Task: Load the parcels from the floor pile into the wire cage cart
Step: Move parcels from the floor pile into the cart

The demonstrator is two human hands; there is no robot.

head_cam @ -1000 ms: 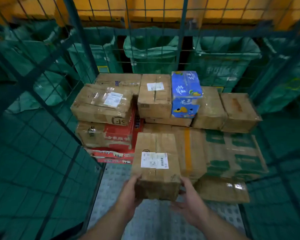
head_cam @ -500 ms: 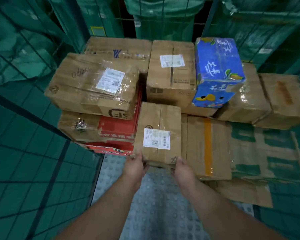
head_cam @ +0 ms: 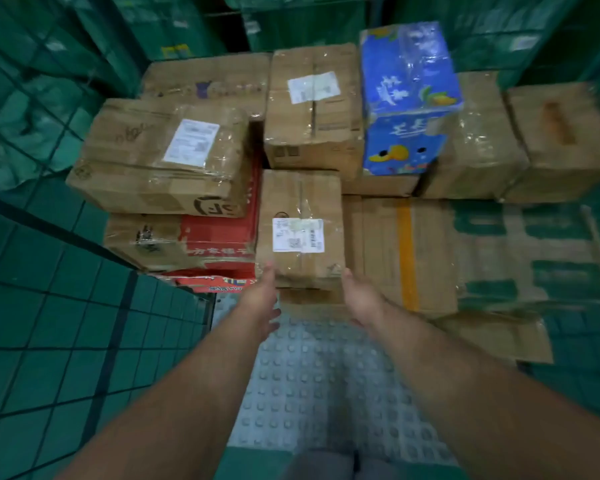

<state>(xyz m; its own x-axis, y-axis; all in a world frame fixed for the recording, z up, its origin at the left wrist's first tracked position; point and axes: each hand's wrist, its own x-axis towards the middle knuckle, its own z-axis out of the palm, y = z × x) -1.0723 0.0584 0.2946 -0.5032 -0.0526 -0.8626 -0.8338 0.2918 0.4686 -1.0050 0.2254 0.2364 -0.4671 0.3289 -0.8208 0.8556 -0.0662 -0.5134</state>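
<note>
A small brown parcel with a white label sits inside the wire cage cart, wedged between a red printed box and a flat carton with a yellow stripe. My left hand touches its near left corner with the fingers stretched forward. At the near right corner my right hand lies flat, fingertips against the box's front edge. Neither hand wraps round the parcel.
More parcels are stacked behind: a taped carton, a labelled carton, a blue printed box and brown boxes at the right. The studded grey cart floor shows under my arms. Green mesh walls surround the stack.
The labelled parcel went forward from my grip into the gap beside the red box. My hands slid to its near edge and their fingers straightened. The view moved closer.
</note>
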